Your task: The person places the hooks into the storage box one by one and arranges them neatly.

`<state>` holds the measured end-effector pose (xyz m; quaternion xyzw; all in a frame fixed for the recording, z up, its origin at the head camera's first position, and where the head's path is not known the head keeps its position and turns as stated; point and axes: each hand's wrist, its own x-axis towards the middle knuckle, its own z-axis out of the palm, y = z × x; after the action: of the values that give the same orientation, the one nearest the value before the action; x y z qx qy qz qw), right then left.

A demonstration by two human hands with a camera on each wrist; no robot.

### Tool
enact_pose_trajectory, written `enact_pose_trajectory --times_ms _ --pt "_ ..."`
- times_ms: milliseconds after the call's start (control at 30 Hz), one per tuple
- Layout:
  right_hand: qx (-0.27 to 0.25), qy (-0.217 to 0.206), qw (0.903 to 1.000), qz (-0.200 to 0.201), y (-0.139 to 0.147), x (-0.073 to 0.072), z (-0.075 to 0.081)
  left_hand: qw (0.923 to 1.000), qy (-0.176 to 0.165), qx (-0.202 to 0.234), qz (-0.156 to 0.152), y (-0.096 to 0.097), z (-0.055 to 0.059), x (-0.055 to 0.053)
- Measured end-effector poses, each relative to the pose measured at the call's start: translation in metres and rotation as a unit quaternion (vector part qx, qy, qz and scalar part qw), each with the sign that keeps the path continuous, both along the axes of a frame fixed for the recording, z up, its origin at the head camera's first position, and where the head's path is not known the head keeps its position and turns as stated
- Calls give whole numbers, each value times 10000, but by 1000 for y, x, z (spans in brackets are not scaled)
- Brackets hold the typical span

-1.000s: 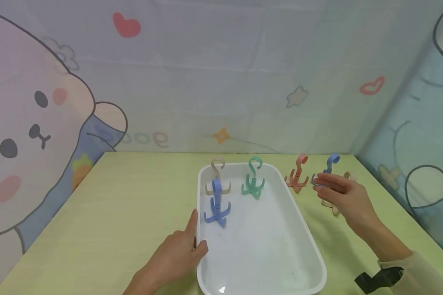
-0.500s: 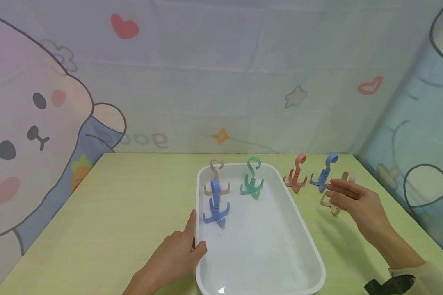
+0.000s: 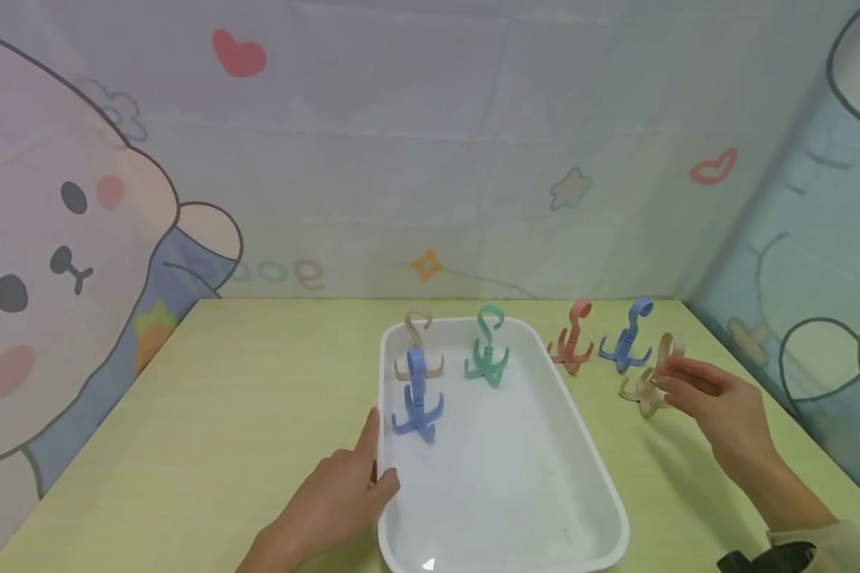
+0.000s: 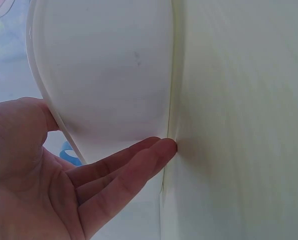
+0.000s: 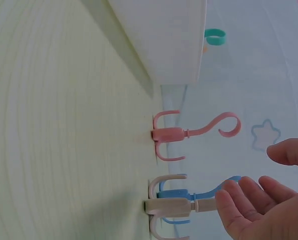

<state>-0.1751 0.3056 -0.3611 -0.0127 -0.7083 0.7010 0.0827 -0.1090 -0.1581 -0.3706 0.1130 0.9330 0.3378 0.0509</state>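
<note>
My left hand (image 3: pixel 333 489) holds the left wall of a white plastic tray (image 3: pixel 505 477). In the left wrist view its thumb is over the rim and its fingers (image 4: pixel 124 182) lie along the outer wall, down to the tabletop. On the right, my right hand (image 3: pixel 724 414) is at a beige rotating four-prong hanger hook (image 3: pixel 646 392) standing upright on the table. Its fingertips overlap the hook's upper stem. From the right wrist, the thumb (image 5: pixel 289 151) shows well apart from the fingers. Part of the beige hook's top is hidden behind the fingers there.
Beyond the beige hook stand a blue hook (image 3: pixel 623 348) and a red hook (image 3: pixel 571 346), right of the tray. Inside the tray stand a green hook (image 3: pixel 487 362), a blue hook (image 3: pixel 417 410) and a beige hook (image 3: pixel 421 338). A printed cloth backdrop (image 3: pixel 373 159) rises behind the table.
My right hand has moved right and slightly nearer, away from the blue hook to the beige hook's stem. My left hand stays on the tray.
</note>
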Motion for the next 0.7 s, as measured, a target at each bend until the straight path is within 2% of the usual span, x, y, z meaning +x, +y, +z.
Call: enact_pose_trajectory --times_ms 467,700 --pt "-265 20 9959 -869 8 -3 -6 10000 -57 50 16 0 0 -1" --pt "-189 29 9937 -1103 10 -9 -6 9999 -91 95 35 0 0 -1"
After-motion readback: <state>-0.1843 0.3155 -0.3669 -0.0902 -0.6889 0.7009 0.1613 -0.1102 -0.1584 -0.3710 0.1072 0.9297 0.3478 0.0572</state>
